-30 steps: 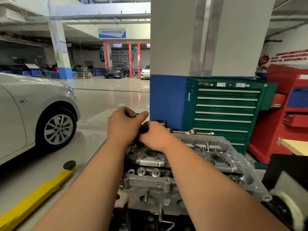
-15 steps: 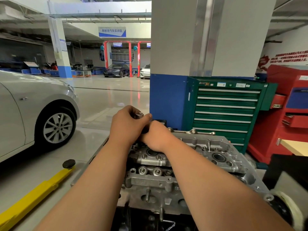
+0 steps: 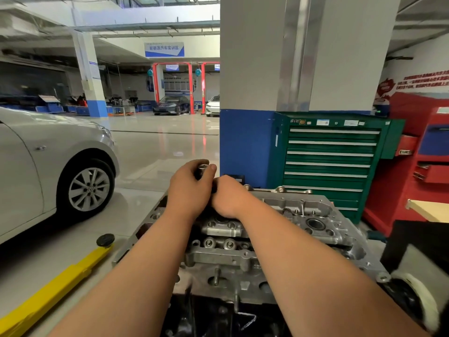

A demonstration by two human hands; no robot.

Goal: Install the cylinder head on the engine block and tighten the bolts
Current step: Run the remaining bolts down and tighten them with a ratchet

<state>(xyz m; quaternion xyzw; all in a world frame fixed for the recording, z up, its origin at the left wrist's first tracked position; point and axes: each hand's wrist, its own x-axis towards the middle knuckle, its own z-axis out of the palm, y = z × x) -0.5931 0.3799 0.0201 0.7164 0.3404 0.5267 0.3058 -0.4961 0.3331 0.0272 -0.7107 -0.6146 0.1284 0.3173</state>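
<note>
Socket point(image 3: 202, 169) barer; forearms point(image 3: 279, 251) across cylinder head point(image 3: 303, 215)

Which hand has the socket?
The left hand: its thumb and fingers pinch the chrome socket above the cylinder head. The right hand sits lower beside it, fingers curled out of view.

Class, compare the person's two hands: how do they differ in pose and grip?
The left hand is higher, gripping a socket; the right hand is lower, its grasp hidden. The left hand shows its thumb; the right hand shows only its back. Both are above the cylinder head.
</note>
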